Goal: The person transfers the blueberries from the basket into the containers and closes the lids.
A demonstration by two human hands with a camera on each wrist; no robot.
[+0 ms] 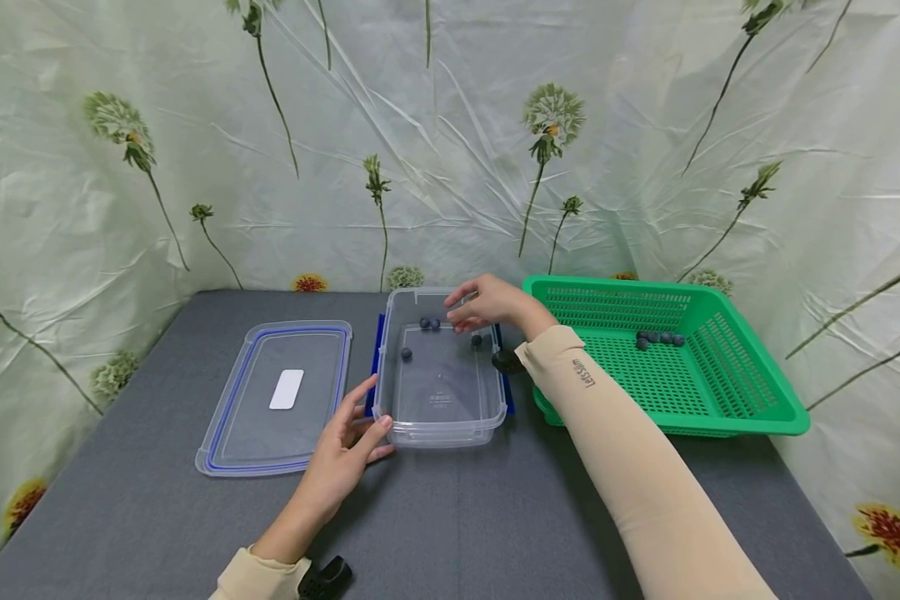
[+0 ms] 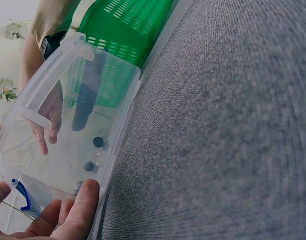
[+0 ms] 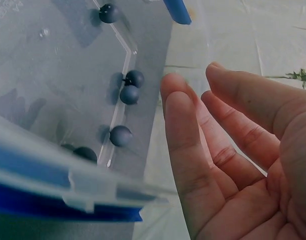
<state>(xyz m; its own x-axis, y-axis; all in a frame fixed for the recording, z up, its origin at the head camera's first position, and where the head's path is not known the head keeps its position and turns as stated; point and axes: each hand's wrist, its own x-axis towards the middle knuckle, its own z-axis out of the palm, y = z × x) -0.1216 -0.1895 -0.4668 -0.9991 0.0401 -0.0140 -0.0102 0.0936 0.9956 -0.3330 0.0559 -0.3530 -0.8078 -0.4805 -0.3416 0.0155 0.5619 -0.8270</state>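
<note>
A clear plastic container (image 1: 442,379) with blue side clips holds several blueberries (image 1: 430,323), spread over its far half. My left hand (image 1: 351,437) grips its near left corner; in the left wrist view the fingers (image 2: 82,207) lie along the container's wall. Above the far right part of the container hovers my right hand (image 1: 487,304), its fingers loosely bent with nothing between them. The right wrist view shows those fingers (image 3: 180,130) apart from the blueberries (image 3: 121,135) on the container floor. More blueberries (image 1: 660,338) sit in a green basket (image 1: 765,392) to the right.
On the left lies a clear lid (image 1: 228,433) with a blue seal and a white label (image 1: 287,389). A grey cloth (image 1: 450,517) covers the table. Behind it hangs a pale curtain (image 1: 450,125) printed with flowers. The right forearm (image 1: 630,467) crosses in front of the basket.
</note>
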